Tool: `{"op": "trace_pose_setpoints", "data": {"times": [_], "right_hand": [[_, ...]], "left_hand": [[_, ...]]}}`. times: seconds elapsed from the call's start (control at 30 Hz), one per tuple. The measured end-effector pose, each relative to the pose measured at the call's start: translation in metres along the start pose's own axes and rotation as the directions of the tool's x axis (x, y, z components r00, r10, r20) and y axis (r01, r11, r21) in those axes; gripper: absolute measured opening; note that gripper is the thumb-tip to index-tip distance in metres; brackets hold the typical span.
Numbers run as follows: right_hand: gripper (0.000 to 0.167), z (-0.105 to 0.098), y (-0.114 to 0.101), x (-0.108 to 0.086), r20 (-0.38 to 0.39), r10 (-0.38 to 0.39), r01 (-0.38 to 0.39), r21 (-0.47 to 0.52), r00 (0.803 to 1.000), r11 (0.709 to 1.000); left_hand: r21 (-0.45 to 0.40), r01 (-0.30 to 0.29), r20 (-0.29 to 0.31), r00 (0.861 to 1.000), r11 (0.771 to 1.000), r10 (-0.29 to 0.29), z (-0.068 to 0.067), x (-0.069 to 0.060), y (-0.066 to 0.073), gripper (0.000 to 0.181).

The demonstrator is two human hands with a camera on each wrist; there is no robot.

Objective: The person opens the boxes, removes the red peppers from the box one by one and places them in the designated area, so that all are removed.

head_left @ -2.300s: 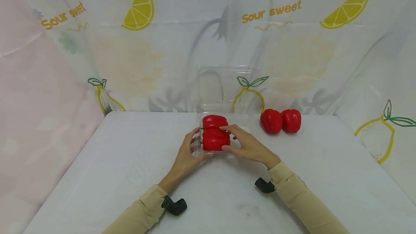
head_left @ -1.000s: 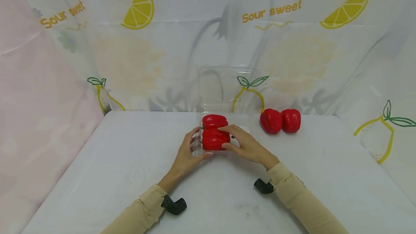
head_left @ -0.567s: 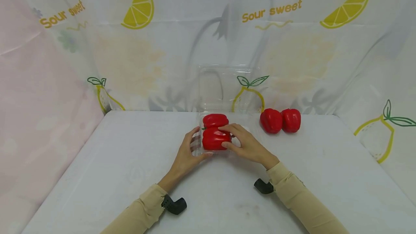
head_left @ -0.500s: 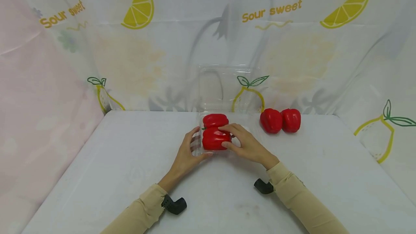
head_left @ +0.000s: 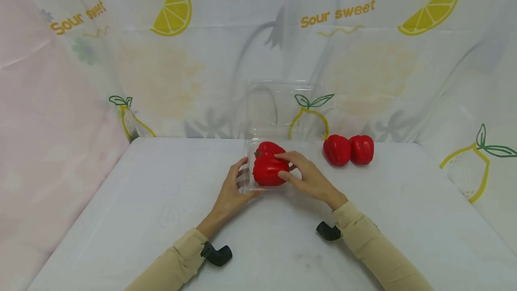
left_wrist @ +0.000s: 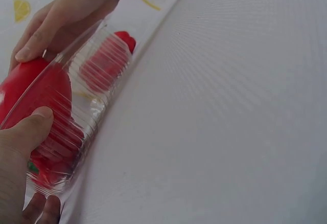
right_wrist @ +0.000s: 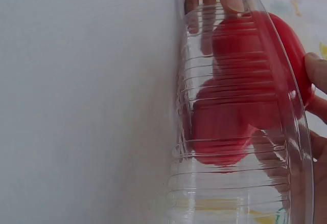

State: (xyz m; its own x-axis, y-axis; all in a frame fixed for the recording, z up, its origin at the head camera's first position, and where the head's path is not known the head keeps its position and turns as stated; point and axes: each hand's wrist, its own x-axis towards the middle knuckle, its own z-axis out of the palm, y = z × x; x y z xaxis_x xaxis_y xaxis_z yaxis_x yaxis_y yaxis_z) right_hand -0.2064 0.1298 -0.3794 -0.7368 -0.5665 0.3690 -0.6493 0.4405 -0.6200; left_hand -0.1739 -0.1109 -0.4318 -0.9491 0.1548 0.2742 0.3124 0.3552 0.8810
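Observation:
Inside the left part of a clear plastic container [head_left: 299,186] are two red bell peppers, the far one [head_left: 266,147] tilted with its green stem showing, the near one [head_left: 267,173] against it. My left hand [head_left: 232,192] grips the container's left end, thumb [left_wrist: 38,119] on the front wall and fingers around the left side. With thumb and forefinger my right hand [head_left: 308,176] holds the near pepper's right end; its other fingers are partly hidden. In the right wrist view the near pepper [right_wrist: 291,42] rises above the container's rim [right_wrist: 301,132].
The container's transparent lid [head_left: 262,107] stands raised at the back, before a lemon-print curtain [head_left: 226,57]. Two more red peppers, one [head_left: 337,150] touching the other [head_left: 362,150], lie on the white table [head_left: 161,183] to the right of the container.
The near pepper and my right hand have shifted slightly right. The far pepper has turned, bringing its stem into clearer view. My left hand has stayed on the container.

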Motion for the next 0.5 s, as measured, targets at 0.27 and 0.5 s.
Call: {"op": "trace_pose_setpoints", "data": {"times": [0.27, 0.5], "right_hand": [[0.048, 0.0006, 0.0001, -0.0002, 0.028, -0.016, 0.016, -0.002, 0.999, 1.000], [0.048, 0.0002, 0.0010, 0.0000, 0.027, -0.019, 0.018, 0.022, 0.999, 1.000]], "left_hand": [[0.002, 0.010, 0.002, 1.000, 1.000, -0.010, 0.0003, 0.0001, 0.0003, 0.090], [-0.013, 0.007, 0.003, 1.000, 1.000, -0.007, 0.0002, 0.0006, -0.0001, 0.090]]}}
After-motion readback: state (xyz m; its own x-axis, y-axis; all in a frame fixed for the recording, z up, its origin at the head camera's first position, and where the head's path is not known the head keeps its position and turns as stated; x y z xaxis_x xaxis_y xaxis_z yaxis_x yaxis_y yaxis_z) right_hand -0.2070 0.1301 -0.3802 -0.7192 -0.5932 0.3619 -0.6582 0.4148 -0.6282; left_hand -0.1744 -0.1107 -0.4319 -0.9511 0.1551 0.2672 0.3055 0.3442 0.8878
